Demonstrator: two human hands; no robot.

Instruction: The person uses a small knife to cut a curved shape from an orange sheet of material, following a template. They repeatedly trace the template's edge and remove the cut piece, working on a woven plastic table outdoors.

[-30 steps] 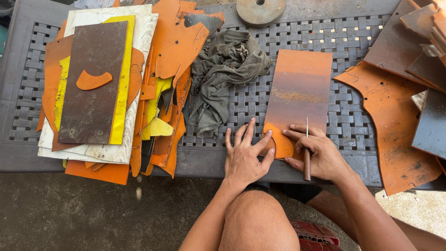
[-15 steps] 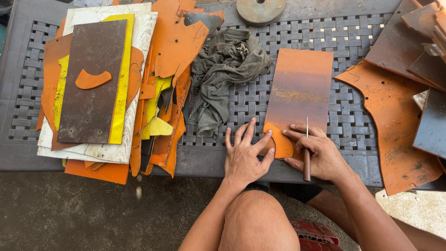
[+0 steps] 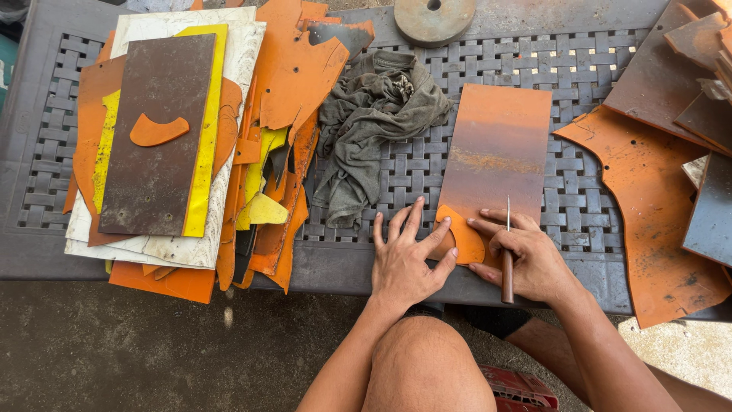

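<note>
A rectangular orange-brown sheet [image 3: 496, 156] lies on the grey woven-pattern table [image 3: 587, 206]. A small curved orange template piece [image 3: 463, 238] rests on the sheet's near left corner. My left hand [image 3: 406, 258] lies flat with fingers spread, its fingertips pressing on the template's left edge. My right hand [image 3: 526, 255] grips a thin awl-like tool with a wooden handle [image 3: 507, 267], its metal tip pointing up beside the template.
A crumpled grey rag [image 3: 374, 130] sits left of the sheet. A stack of orange, yellow, white and brown sheets [image 3: 175, 145] fills the table's left. More orange and dark offcuts [image 3: 663, 198] lie right. A round metal disc [image 3: 433, 17] sits at the far edge. My bare knee [image 3: 423, 366] is below.
</note>
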